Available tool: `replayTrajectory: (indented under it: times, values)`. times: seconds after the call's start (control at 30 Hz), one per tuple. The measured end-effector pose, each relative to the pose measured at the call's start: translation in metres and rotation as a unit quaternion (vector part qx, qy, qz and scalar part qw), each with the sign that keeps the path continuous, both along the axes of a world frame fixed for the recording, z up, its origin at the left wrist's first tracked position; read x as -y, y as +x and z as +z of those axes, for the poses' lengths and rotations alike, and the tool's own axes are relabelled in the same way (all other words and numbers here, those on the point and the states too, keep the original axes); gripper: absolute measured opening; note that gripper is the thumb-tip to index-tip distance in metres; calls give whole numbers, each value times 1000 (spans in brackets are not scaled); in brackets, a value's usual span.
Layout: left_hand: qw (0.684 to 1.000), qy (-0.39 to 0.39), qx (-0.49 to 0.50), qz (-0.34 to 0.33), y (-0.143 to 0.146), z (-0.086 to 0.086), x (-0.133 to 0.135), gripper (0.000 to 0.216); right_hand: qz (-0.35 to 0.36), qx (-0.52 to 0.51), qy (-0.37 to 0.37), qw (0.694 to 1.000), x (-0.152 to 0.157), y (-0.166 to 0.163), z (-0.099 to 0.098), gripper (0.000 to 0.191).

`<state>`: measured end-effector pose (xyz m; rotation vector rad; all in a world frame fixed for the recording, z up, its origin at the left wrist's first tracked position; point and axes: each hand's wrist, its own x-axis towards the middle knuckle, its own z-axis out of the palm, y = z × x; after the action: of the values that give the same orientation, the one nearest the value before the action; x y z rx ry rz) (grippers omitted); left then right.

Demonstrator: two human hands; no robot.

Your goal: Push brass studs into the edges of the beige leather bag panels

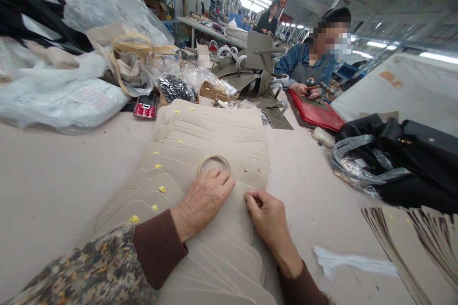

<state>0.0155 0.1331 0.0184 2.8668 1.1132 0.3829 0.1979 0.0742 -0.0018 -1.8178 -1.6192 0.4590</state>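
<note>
Nearby, overlapping beige panels (211, 267) run toward the far edge of the tabletop (46, 176). The right hand (270, 219) tilts inward, thumb and forefinger almost together by a panel's right edge, hold unclear; the left hand (203, 200) arches palm-down, curled fingers covering the near side of a tan ring (215, 157), grip hidden.

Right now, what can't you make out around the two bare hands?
Head view:
Round tan ring: lower part, hidden by left hand.
Anything the right hand may pinch: too small.
Overlapping flat beige panels: count, hidden by overlap.
Fanned dark-edged beige stack: remainder, cut off by right and bottom edges.
</note>
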Motion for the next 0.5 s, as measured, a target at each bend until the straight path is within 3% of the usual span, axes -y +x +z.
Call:
replayTrajectory:
  times: [0.13, 0.23, 0.3, 0.5]
  values:
    - [1000, 14, 11, 5, -1, -3, -2, 9, -29, 11, 14, 999, 0, 2, -4, 17]
    - [1000, 12, 18, 10, -2, -3, -3, 11, -64, -66, -3, 996, 8, 8, -8, 21]
    - [1000, 8, 24, 13, -2, -2, -3, 11, -50, -105, -7, 993, 14, 10, -9, 22]
    - [999, -4, 35, 18, -2, -1, -5, 14, 13, 54, 76, 996, 14, 1, -8, 20]
